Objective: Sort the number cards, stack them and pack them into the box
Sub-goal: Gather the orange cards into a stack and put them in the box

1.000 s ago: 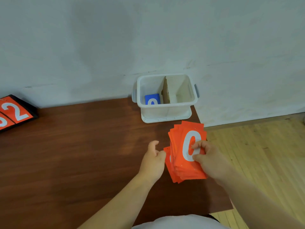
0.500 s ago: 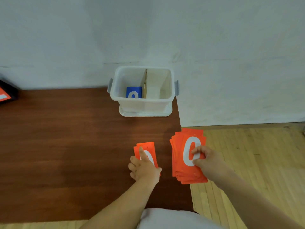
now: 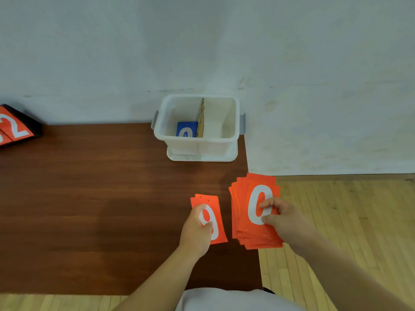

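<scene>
My left hand [image 3: 196, 231] pinches orange 9 card [image 3: 216, 221], possibly two stacked, over table [image 3: 112, 198]. My right hand [image 3: 285, 217] grips orange stack [image 3: 253, 196], 0 on top. Box [image 3: 197, 141] at far table edge; blue card [image 3: 186, 129] in left compartment.

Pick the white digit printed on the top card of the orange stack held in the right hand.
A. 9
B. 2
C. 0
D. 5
C: the top card of the orange card stack gripped by the right hand shows a white 0. The 9 is on the separate orange 9 card that the left hand holds.
</scene>
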Demonstrator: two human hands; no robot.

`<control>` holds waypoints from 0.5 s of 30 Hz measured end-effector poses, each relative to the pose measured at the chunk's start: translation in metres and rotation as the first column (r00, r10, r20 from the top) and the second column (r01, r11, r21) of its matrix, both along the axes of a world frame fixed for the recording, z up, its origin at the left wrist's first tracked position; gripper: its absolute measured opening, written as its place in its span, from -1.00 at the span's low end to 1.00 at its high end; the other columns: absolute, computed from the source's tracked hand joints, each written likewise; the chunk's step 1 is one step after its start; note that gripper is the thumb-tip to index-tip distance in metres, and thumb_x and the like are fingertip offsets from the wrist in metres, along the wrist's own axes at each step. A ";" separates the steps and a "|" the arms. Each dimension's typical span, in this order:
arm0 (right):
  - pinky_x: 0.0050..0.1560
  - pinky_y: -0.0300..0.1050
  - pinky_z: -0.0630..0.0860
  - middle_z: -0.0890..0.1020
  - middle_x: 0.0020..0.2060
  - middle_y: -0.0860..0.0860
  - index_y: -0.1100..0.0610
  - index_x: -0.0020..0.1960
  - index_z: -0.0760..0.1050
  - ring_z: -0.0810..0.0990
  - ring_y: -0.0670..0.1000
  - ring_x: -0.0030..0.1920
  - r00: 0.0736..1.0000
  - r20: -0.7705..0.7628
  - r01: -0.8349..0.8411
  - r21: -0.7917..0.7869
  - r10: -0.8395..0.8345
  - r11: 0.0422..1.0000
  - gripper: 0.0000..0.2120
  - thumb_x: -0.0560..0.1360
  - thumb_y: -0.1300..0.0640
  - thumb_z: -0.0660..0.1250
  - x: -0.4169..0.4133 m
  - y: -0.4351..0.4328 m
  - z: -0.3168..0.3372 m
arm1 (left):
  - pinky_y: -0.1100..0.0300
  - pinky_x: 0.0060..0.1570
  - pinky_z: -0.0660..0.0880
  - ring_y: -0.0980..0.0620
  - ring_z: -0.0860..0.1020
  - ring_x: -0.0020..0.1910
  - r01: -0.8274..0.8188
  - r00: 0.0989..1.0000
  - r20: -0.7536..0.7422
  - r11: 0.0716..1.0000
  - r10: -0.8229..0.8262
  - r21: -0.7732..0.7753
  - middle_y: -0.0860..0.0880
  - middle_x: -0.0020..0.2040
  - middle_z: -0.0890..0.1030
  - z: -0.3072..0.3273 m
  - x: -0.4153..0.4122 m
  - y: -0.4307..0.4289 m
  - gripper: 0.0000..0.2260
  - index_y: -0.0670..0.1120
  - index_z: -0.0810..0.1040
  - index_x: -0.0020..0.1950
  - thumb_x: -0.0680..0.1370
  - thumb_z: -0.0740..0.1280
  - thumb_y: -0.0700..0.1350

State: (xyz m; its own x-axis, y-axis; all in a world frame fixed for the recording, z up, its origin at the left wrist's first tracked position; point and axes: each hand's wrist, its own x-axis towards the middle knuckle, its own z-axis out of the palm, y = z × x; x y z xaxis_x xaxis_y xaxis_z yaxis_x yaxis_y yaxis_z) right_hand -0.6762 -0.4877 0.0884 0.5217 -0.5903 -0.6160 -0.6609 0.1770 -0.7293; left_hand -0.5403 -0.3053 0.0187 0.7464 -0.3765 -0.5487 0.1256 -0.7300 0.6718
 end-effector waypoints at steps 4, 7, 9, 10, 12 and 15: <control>0.02 0.16 0.61 0.66 0.10 0.12 0.10 0.04 0.62 0.65 0.22 0.07 0.955 0.170 0.173 0.350 -0.244 0.921 -0.75 0.51 0.41 0.34 0.018 0.011 0.013 | -0.03 0.38 0.46 -0.05 0.40 0.44 -0.017 0.999 -0.048 0.986 0.009 -0.168 0.06 0.45 0.40 0.037 0.017 0.007 -0.55 0.17 0.30 0.51 0.66 0.31 -0.10; 0.11 0.31 0.59 0.70 0.06 0.16 0.12 0.06 0.62 0.68 0.28 0.08 0.927 0.227 0.168 0.461 -0.299 0.871 -0.72 0.51 0.44 0.30 0.042 0.030 0.022 | -0.07 0.33 0.52 0.00 0.49 0.36 -0.050 0.994 -0.105 0.950 0.019 -0.307 0.12 0.37 0.49 0.060 0.033 0.016 -0.62 0.25 0.37 0.42 0.66 0.33 -0.07; 0.05 0.18 0.60 0.70 0.02 0.17 0.12 0.02 0.61 0.67 0.22 0.00 0.927 0.250 0.159 0.413 -0.279 0.897 -0.72 0.50 0.45 0.28 0.063 0.049 0.026 | -0.01 0.24 0.58 0.05 0.58 0.26 -0.114 0.987 -0.151 0.908 0.056 -0.403 0.13 0.26 0.58 0.073 0.046 0.027 -0.68 0.27 0.45 0.33 0.65 0.33 -0.09; 0.02 0.11 0.58 0.69 0.02 0.16 0.11 0.00 0.61 0.65 0.18 -0.02 0.941 0.247 0.143 0.333 -0.232 0.932 -0.72 0.50 0.45 0.29 0.074 0.060 0.027 | 0.04 0.18 0.61 0.07 0.61 0.19 -0.151 0.981 -0.179 0.884 0.078 -0.443 0.12 0.21 0.61 0.080 0.053 0.035 -0.69 0.25 0.47 0.29 0.66 0.30 -0.14; 0.02 0.08 0.55 0.67 0.04 0.07 0.08 -0.01 0.60 0.62 0.13 -0.02 0.976 0.198 0.065 0.132 -0.091 0.989 -0.75 0.51 0.40 0.31 0.095 0.083 0.028 | 0.09 0.09 0.64 0.08 0.64 0.14 -0.200 0.972 -0.211 0.845 0.106 -0.497 0.10 0.20 0.61 0.091 0.070 0.054 -0.68 0.25 0.46 0.27 0.68 0.22 -0.18; -0.10 -0.06 0.47 0.63 -0.04 -0.06 0.01 -0.01 0.57 0.54 0.02 -0.14 0.986 0.143 -0.083 -0.059 0.090 0.995 -0.77 0.53 0.33 0.31 0.126 0.118 0.038 | 0.21 -0.02 0.64 0.20 0.63 0.11 -0.154 0.978 -0.205 0.823 0.047 -0.547 0.19 0.20 0.57 0.103 0.098 0.087 -0.70 0.26 0.38 0.36 0.71 0.20 -0.09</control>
